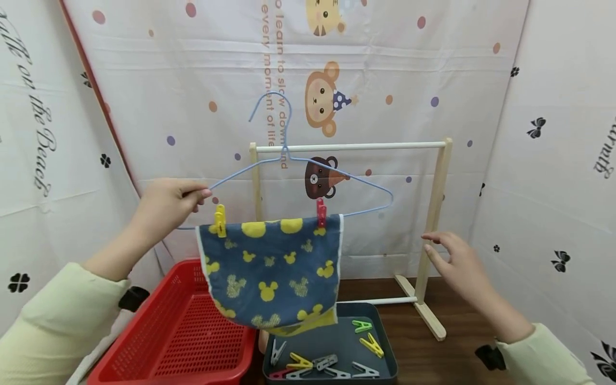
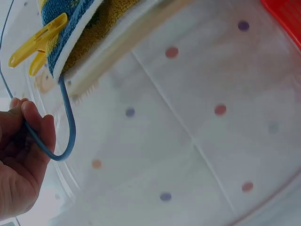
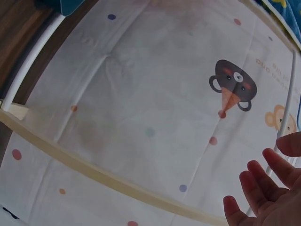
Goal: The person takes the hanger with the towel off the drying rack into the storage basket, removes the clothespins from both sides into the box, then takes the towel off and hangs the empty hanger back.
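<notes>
My left hand point(image 1: 166, 206) pinches a blue wire hanger point(image 1: 368, 183) near its left end and holds it up in the air. Over the hanger's bottom bar drapes a blue towel point(image 1: 274, 272) with yellow mouse-head prints. A yellow clothespin point(image 1: 220, 221) clips the towel's left side to the bar, and a red clothespin point(image 1: 321, 213) clips its right side. In the left wrist view, fingers curl round the hanger's bent end beside the yellow clothespin point(image 2: 40, 42). Off to the right, my right hand point(image 1: 457, 262) is in the air, fingers loosely spread, holding nothing.
Behind the towel stands a wooden rack point(image 1: 435, 214) with a white top rail point(image 1: 351, 146). A red plastic basket point(image 1: 166, 315) sits at lower left. Beside it, a dark tray point(image 1: 387, 342) holds several loose clothespins. Printed curtains surround the wooden table point(image 1: 414, 353).
</notes>
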The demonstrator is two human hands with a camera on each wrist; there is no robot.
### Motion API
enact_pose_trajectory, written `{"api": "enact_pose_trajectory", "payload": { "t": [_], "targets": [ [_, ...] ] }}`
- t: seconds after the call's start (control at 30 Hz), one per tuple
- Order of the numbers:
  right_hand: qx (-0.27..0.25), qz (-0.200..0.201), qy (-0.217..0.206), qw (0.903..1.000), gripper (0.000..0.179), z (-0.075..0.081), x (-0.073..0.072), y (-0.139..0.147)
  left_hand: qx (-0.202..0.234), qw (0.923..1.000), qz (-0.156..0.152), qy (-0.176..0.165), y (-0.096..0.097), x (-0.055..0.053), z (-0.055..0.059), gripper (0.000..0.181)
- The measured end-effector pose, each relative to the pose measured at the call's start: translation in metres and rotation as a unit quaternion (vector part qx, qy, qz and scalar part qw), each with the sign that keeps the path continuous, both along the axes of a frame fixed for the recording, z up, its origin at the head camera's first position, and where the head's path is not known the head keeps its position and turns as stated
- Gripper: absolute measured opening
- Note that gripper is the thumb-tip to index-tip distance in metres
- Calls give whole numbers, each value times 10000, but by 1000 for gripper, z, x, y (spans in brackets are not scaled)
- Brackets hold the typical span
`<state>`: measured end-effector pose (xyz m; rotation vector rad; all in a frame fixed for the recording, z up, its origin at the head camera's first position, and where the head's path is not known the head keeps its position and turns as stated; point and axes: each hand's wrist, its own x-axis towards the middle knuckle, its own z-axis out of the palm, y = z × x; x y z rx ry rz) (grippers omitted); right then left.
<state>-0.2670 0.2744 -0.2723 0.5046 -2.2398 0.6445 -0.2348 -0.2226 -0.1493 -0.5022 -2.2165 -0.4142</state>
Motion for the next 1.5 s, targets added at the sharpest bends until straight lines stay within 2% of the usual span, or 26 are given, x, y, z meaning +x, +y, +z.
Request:
{"api": "enact_pose_trajectory", "payload": {
  "t": [0.2, 0.43, 0.63, 0.87, 1.0, 1.13, 1.23, 1.37, 1.5],
  "targets": [
    [29, 31, -188, 9998, 22, -6, -4, -2, -70, 9986, 348, 384, -25, 6, 0, 16],
    [-7, 92, -254, 9996, 22, -10, -7, -5, -51, 9972, 719, 218, -56, 17, -1, 18],
    [-38, 118, -301, 9995, 22, -13, -9, -6, -103, 9934, 1081, 365, -84, 28, -3, 16],
    [14, 132, -449, 9989, 23, -15, -9, -9, -218, 9890, 1422, 336, -107, 41, -11, 15],
    [23, 178, -475, 9987, 22, -19, -10, -13, -68, 9843, 1759, 159, -125, 47, -17, 21],
    [17, 166, -400, 9991, 21, -22, -13, -14, 251, 9813, 1908, 1, -141, 49, -23, 22],
    [-7, 262, -364, 9990, 21, -25, -16, -15, 288, 9814, 1897, 27, -147, 50, -26, 20],
    [71, 354, -279, 9990, 19, -28, -18, -21, 51, 9799, 1993, -1, -148, 51, -32, 22],
    [137, 443, -317, 9984, 19, -30, -18, -31, -262, 9799, 1964, 219, -146, 50, -42, 18]
  ]
}}
